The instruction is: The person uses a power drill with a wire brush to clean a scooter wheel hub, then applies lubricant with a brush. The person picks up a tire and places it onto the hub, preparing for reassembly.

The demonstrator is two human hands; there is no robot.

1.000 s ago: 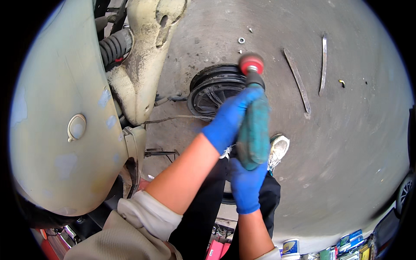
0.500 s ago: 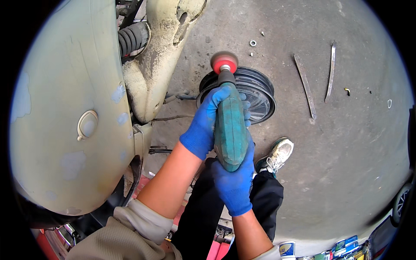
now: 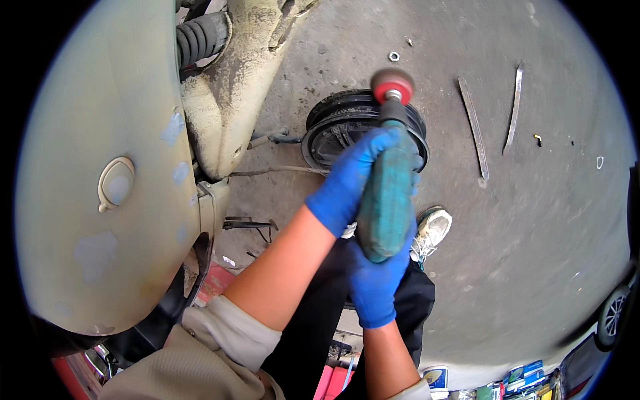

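A green power drill (image 3: 387, 193) is held over the floor with its chuck pointing away from me. On its tip is a red round attachment (image 3: 393, 87), its outer edge blurred. My left hand (image 3: 357, 175), in a blue glove, wraps the front of the drill body. Further back, my right hand (image 3: 380, 283), gloved in blue too, grips under the drill's rear end; its fingers are mostly hidden. Below the drill a black wheel rim (image 3: 320, 133) lies on the floor, partly covered by the drill and my left hand. Whether the attachment touches the rim I cannot tell.
A cream vehicle body panel (image 3: 87, 220) fills the left side, with a worn swingarm-like part (image 3: 230, 100) beside it. Two long metal bars (image 3: 473, 127) (image 3: 513, 110) and a nut (image 3: 394, 57) lie on the concrete floor. A white bucket (image 3: 437, 380) stands at the lower right.
The drill, held in both hands, has moved to the right, and its tip has shifted from the rim's upper middle toward its right edge.
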